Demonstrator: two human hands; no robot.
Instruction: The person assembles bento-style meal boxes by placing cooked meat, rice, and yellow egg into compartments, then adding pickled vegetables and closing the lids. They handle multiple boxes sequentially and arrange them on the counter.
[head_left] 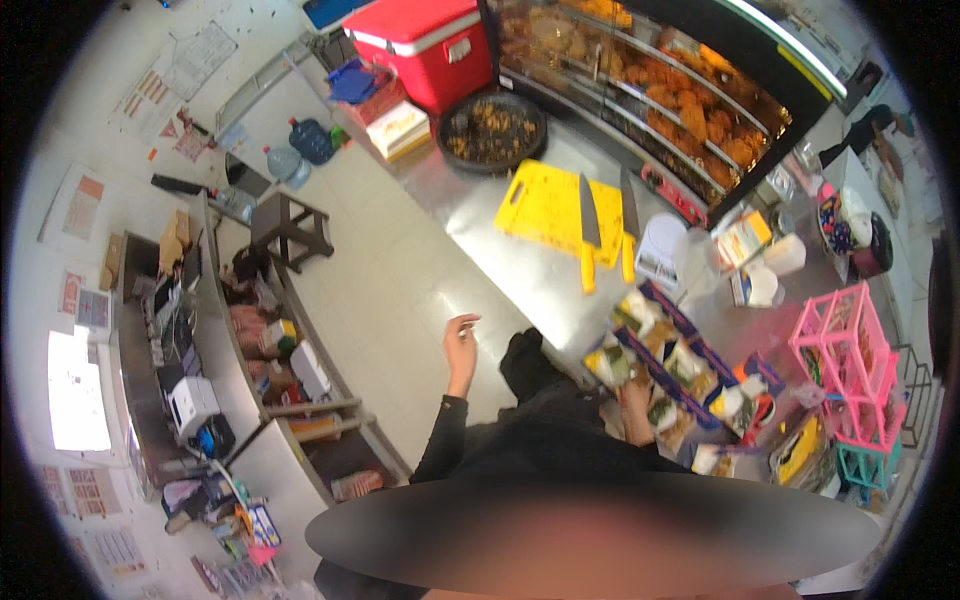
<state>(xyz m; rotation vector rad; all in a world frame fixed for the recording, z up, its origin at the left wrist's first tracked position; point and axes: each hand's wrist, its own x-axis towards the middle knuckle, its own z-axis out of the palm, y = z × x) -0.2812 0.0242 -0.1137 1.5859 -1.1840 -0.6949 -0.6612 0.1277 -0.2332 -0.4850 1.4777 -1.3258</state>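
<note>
Our left hand hangs out over the pale floor tiles, well apart from the steel counter, fingers loosely curled and half-spread, gripping nothing. Our right hand is down among the row of small food trays near the counter's front edge, touching one of them; the fingers sit behind the packs, so we cannot tell whether they pinch or lie flat. The trays, with greens and pale fillings, run in a slanted line along blue holders toward the counter's right end.

Further back on the counter lies a yellow cutting board, and two knives with yellow handles rest across its right edge. Just behind it sits a round dark basket of fried pieces, close to the glass display case stacked with more golden fried food. At the far left corner stands a red cooler box. At the counter's right end we see a pink plastic rack, with a teal one just below it. On the floor to our left sits a dark stool.
</note>
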